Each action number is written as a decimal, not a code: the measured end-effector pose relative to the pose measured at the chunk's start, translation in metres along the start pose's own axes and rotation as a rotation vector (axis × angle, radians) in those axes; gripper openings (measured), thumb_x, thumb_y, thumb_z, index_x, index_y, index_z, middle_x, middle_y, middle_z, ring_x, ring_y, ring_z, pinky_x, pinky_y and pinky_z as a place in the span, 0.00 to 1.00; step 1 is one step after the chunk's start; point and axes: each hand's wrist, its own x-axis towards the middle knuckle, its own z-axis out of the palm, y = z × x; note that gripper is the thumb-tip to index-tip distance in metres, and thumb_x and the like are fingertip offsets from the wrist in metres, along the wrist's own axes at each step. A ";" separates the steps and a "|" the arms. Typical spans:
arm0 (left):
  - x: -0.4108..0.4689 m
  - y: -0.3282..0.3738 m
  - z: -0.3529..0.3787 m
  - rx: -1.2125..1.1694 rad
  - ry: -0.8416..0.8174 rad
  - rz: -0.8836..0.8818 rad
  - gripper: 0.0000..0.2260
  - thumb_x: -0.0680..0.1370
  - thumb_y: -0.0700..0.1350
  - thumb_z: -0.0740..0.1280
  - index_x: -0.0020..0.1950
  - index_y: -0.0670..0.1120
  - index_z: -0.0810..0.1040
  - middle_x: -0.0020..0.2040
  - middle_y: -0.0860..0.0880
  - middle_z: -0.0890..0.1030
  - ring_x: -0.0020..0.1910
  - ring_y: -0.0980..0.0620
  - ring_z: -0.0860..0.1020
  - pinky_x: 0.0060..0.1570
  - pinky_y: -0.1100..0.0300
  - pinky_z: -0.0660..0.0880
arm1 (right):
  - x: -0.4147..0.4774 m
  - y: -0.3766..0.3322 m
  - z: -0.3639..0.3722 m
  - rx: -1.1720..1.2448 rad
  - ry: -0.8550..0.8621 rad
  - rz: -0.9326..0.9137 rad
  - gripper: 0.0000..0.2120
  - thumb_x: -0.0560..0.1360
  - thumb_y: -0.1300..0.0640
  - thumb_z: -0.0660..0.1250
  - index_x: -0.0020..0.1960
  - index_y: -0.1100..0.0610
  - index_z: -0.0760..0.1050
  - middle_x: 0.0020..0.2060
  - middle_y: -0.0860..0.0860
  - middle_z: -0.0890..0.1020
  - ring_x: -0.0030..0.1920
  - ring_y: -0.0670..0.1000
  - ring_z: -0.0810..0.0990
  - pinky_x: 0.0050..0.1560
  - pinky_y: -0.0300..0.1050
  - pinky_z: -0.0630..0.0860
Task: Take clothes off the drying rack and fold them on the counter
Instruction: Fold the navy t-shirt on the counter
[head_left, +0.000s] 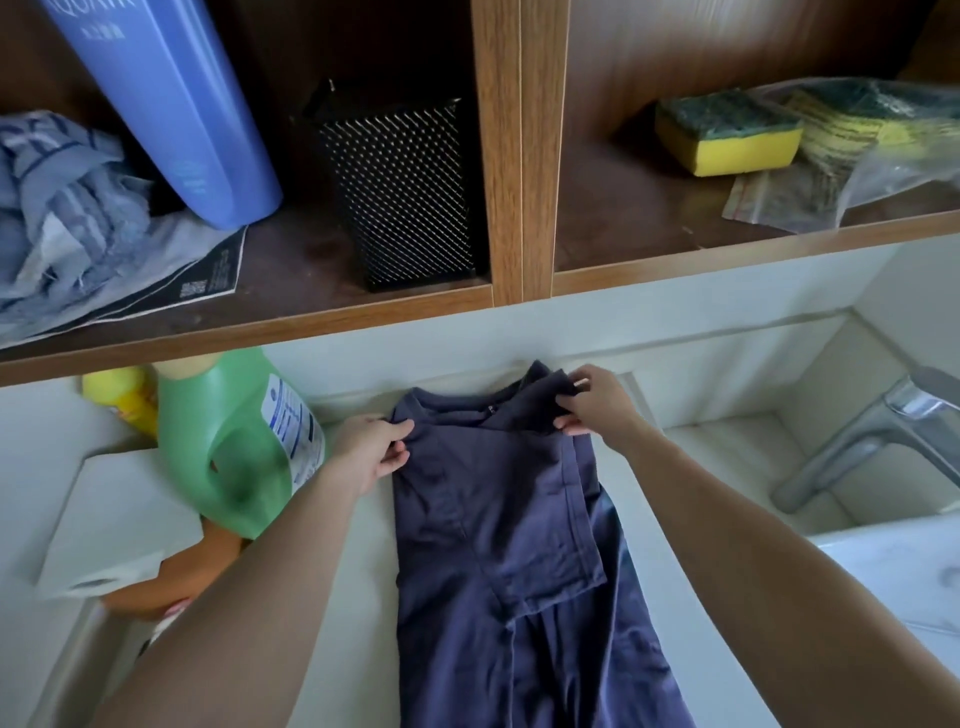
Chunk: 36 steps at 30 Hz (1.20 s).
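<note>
"Under the wooden shelf (260, 322), on the white worktop (353, 597), lies the navy T-shirt (493, 519), collar away from the person, its right side already folded over the middle, its hem running out of view below. How will it handle?"

"Light and limp, by the look of it. Thin knit has no stiffness, so it sags wherever nothing holds it and wrinkles readily. Neither fragile nor slippery."

"And the hands?"

"Both grasp the cloth. The left hand (371, 452) pinches the left shoulder edge between thumb and fingers (396, 460). The right hand (597, 400) pinches the folded-over layer up by the collar, curled onto the fabric."

"Are those sensible places to hold?"

"Probably. Shoulder and collar seams are the firmest parts, and two grips set apart keep the fold line straight while the body lies flat."

"Anything to mind?"

"The green detergent bottle (234, 441) stands just beside the left hand, and the sink (737, 452) opens on the right, where a loose sleeve could slide in"
</note>
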 end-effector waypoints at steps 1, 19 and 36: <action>-0.004 0.002 0.001 0.027 0.004 0.031 0.06 0.77 0.34 0.71 0.46 0.43 0.77 0.36 0.47 0.76 0.32 0.53 0.74 0.31 0.61 0.77 | -0.005 -0.005 -0.006 0.077 0.019 -0.013 0.06 0.78 0.70 0.62 0.47 0.60 0.72 0.43 0.58 0.77 0.27 0.55 0.83 0.25 0.42 0.78; -0.160 -0.081 -0.041 0.133 0.016 0.380 0.15 0.73 0.29 0.71 0.56 0.41 0.80 0.43 0.45 0.81 0.40 0.52 0.79 0.36 0.64 0.75 | -0.169 0.039 -0.063 -0.012 -0.028 -0.212 0.11 0.70 0.69 0.75 0.50 0.60 0.79 0.37 0.53 0.78 0.35 0.51 0.76 0.31 0.41 0.74; -0.133 -0.153 -0.041 0.640 0.283 0.323 0.14 0.73 0.50 0.75 0.52 0.44 0.80 0.47 0.50 0.82 0.52 0.47 0.80 0.48 0.58 0.70 | -0.163 0.084 -0.041 -0.367 0.081 0.015 0.31 0.74 0.41 0.70 0.70 0.55 0.67 0.60 0.55 0.80 0.60 0.57 0.78 0.56 0.48 0.75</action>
